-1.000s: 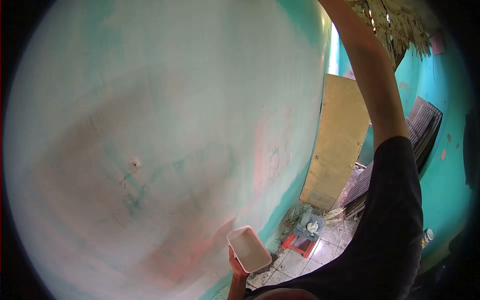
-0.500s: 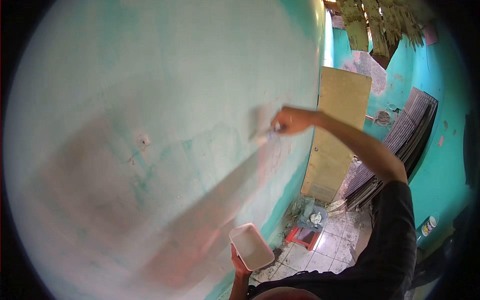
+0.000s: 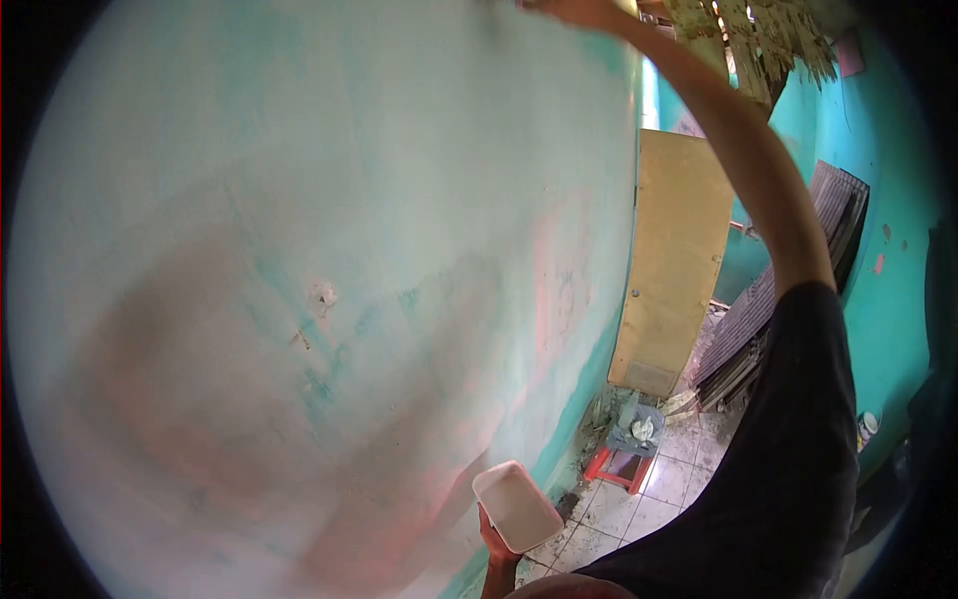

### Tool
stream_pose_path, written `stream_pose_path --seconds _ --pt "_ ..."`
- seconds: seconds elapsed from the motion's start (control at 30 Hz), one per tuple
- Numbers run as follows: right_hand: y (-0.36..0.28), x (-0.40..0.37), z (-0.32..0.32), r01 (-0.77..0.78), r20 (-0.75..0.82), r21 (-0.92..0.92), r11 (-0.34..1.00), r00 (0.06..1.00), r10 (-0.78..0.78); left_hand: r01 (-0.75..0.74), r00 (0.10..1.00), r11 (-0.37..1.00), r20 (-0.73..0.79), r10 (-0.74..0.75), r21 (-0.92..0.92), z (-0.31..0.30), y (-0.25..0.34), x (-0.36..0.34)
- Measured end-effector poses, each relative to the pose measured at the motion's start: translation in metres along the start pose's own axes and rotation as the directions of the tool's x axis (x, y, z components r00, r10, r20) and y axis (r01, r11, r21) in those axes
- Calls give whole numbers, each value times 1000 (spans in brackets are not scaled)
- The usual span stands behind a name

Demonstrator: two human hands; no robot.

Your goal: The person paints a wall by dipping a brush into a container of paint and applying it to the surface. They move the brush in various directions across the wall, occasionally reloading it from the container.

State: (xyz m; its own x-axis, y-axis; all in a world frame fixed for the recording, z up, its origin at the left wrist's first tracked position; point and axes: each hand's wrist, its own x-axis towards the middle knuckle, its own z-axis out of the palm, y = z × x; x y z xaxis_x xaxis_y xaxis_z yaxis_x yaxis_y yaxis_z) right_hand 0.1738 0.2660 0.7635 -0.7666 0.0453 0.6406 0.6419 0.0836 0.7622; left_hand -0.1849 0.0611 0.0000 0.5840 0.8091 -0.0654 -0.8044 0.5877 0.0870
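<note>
My left hand [image 3: 496, 547] holds a shallow white rectangular tray [image 3: 516, 506] low in the view, close to the wall, with its open side tilted toward me. My right arm is raised along the plastered wall [image 3: 299, 250]. My right hand [image 3: 574, 10] touches the wall at the very top edge of the view. The picture's edge cuts it off, so its fingers and anything in them are hidden. The wall is pale with turquoise and pink patches and has a small chipped hole [image 3: 321, 297].
A yellow board [image 3: 674, 270] leans in the corner. Dark corrugated sheets [image 3: 788, 299] lean on the turquoise wall at right. On the tiled floor stands a red stool [image 3: 621, 464] with a grey bucket of rubble [image 3: 639, 432]. Broken ceiling material [image 3: 768, 35] hangs overhead.
My right hand, which held a flat blade against the wall at mid height half a second ago, has swept up to the top of the view. The tray has barely moved.
</note>
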Motion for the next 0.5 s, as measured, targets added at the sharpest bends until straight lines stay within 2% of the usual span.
stream_pose_path --seconds 0.03,0.07,0.1,0.13,0.17,0.2,0.23,0.3,0.33,0.37,0.4,0.43,0.47,0.5 --pt "-86 -16 -48 -493 316 244 835 854 413 -8 999 999 -33 9 42 -1 2 -4" --pt "-130 -42 -53 -528 373 229 818 824 428 -25 998 996 -61 30 81 -1 4 -5" --pt "-160 -84 -39 -463 354 366 807 871 339 -32 998 997 -43 35 68 -5 7 1" --pt "-200 -109 -47 -619 586 385 685 737 337 -12 1000 994 -19 14 106 -14 8 3" --pt "-228 -145 -46 -525 636 459 717 757 147 16 1000 989 -10 -15 148 -20 5 0" --pt "-257 -156 -61 -595 769 498 631 639 -4 25 1000 990 -13 -24 138 -18 2 -4" --pt "-254 -155 -62 -594 772 495 634 636 -6 18 1000 985 -6 -17 174 -12 1 -4" --pt "-244 -151 -55 -573 816 506 645 560 -142 2 1000 977 2 -2 214 -6 -4 -7" --pt "-215 -126 -47 -512 778 450 732 628 -39 -4 999 983 -34 10 182 -5 -7 -7" --pt "-178 -87 -56 -601 832 302 740 545 103 -10 997 989 -73 21 147 -4 -12 -5" --pt "-127 -81 -40 -308 491 423 852 868 71 -14 996 989 -87 27 147 -14 -15 -7" --pt "-86 -42 -61 -361 649 266 894 753 111 -29 996 993 -82 38 117 -31 -17 -6" --pt "-61 -21 -66 -513 544 250 821 776 320 -46 997 995 -65 52 89 -31 -19 -4" --pt "-35 -4 -79 -489 360 203 848 843 400 -54 996 994 -66 61 90 -32 -23 -4"
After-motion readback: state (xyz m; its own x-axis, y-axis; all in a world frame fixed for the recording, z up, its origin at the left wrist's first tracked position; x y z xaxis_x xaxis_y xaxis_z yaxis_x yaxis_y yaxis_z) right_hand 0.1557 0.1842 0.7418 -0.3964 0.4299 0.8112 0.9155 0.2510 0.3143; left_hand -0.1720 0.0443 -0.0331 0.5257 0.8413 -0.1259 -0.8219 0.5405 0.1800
